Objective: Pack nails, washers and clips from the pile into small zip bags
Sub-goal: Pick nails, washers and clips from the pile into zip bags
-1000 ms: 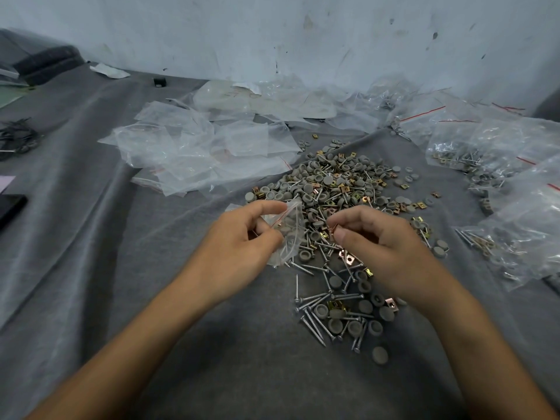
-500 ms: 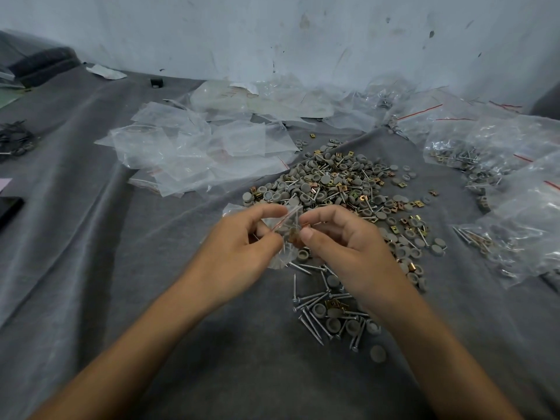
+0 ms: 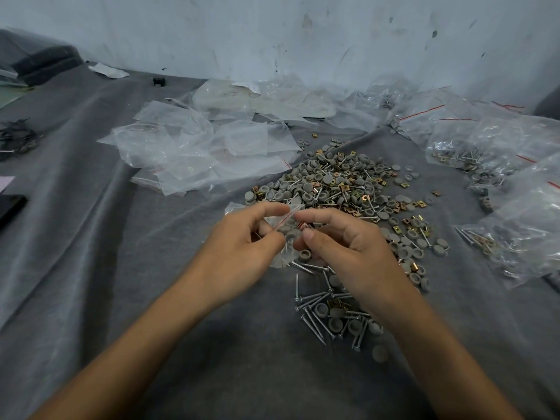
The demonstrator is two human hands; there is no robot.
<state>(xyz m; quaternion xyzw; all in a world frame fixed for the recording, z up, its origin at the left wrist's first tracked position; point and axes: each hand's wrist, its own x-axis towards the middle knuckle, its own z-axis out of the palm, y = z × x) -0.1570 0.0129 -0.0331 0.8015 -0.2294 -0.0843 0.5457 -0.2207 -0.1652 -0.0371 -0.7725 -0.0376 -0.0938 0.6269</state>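
Pretty sure this is the filling step. The left hand [image 3: 242, 250] is pinching the mouth of a small zip bag [image 3: 280, 257] between thumb and forefinger. The right hand [image 3: 348, 253] is pinching a copper-coloured clip [image 3: 303, 227] at its fingertips, right at that opening, with its other fingers curling loosely. The bag is sitting between the two hands with its mouth facing the right hand. Its red zip strip [image 3: 285, 221] is slanting from near the left forefinger down toward the left thumb, and the long side seems to be hanging below that thumb, toward the person. Which way the clip is turning, I can't tell, it's too small. Next move, I'm guessing: nudging the clip past the strip and letting go, with the mouth held wide. The pile [image 3: 333, 183] is lying just beyond both hands, loose nails [image 3: 309, 321] are lying under the right wrist, empty bags [image 3: 197, 153] are sitting well beyond the left hand, and filled bags [image 3: 515, 237] are sitting off to the right of the right hand.
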